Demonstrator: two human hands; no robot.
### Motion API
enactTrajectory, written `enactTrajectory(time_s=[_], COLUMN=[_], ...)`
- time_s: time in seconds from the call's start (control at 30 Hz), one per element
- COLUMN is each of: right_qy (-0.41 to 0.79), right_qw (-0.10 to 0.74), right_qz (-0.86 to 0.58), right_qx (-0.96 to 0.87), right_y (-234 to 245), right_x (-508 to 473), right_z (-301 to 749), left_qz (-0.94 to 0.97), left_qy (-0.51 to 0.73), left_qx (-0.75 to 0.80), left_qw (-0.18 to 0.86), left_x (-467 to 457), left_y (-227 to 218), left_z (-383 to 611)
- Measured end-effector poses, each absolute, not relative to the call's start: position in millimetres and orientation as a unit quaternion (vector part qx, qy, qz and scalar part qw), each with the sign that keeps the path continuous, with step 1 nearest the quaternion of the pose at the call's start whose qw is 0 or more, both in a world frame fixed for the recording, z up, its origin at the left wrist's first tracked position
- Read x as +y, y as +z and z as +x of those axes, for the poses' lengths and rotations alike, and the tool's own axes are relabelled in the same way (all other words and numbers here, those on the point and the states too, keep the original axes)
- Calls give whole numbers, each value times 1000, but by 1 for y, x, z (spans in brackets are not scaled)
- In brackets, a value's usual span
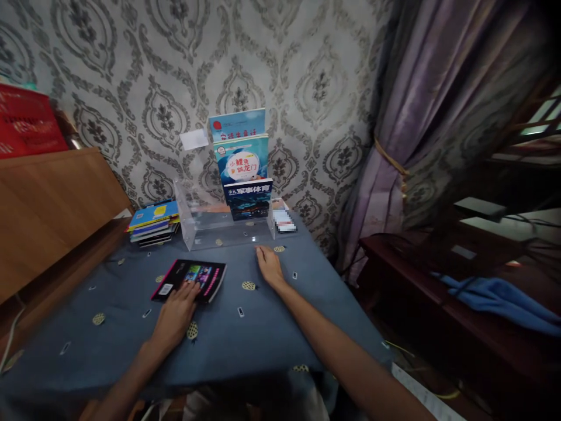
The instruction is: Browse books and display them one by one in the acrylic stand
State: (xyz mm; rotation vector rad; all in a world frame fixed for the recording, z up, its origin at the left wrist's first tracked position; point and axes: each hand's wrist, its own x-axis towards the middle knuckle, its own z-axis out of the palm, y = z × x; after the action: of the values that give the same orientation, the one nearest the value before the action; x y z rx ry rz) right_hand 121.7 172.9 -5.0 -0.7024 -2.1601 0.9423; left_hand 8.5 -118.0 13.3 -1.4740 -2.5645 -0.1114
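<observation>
A black book with a pink edge [175,278] lies flat on the table, its barcode side up. My left hand [177,307] rests on top of it, fingers laid on the colourful pictures and not wrapped round the book. My right hand [269,266] lies on the tablecloth just in front of the clear display rack [219,238], holding nothing I can see; its fingers are loosely bent and partly hidden. On the rack's right side stand a dark blue book [249,202], a light blue book with a white circle [221,158], and a taller blue book behind [239,121].
A stack of books [153,225] sits left of the rack. A small box [284,219], blurred in part, touches its right side. Blue patterned cloth covers the table [219,345]. A wooden cabinet [56,199] borders the left; a purple curtain [412,117] hangs at the right.
</observation>
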Motion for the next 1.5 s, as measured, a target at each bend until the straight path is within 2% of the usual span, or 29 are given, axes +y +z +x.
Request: enactTrajectory(time_s=[0.17,0.3,0.5,0.7,0.77,0.93,1.13,1.33,1.5], right_qy=[374,369,345,297,255,152,180,199,187], right_qw=[305,293,277,258,241,224,196,150,148], right_qz=[-268,-280,-296,-298,-299,-249,-9,6,5], right_qx=[-834,-836,-847,-870,-887,-930,-964,-969,-971], right_y=[1,3,1,4,7,18,19,13,10], right_x=[191,211,215,198,193,170,129,128,143], right_z=[128,140,144,144,146,145,121,111,123], left_qz=[-669,-774,-727,-738,-728,-633,-625,-644,-634], left_qy=[-75,-83,-98,-103,-122,-166,-184,-208,-199], left_qx=[-739,-619,-670,-652,-664,-756,-753,-727,-738], left_qw=[-27,-101,-114,-138,-122,2,92,115,119], left_x=[-49,-26,-40,-39,-33,-14,-5,-7,-6], left_y=[27,49,47,40,37,23,8,2,2], left_z=[59,56,20,9,5,-2,-2,-6,-6])
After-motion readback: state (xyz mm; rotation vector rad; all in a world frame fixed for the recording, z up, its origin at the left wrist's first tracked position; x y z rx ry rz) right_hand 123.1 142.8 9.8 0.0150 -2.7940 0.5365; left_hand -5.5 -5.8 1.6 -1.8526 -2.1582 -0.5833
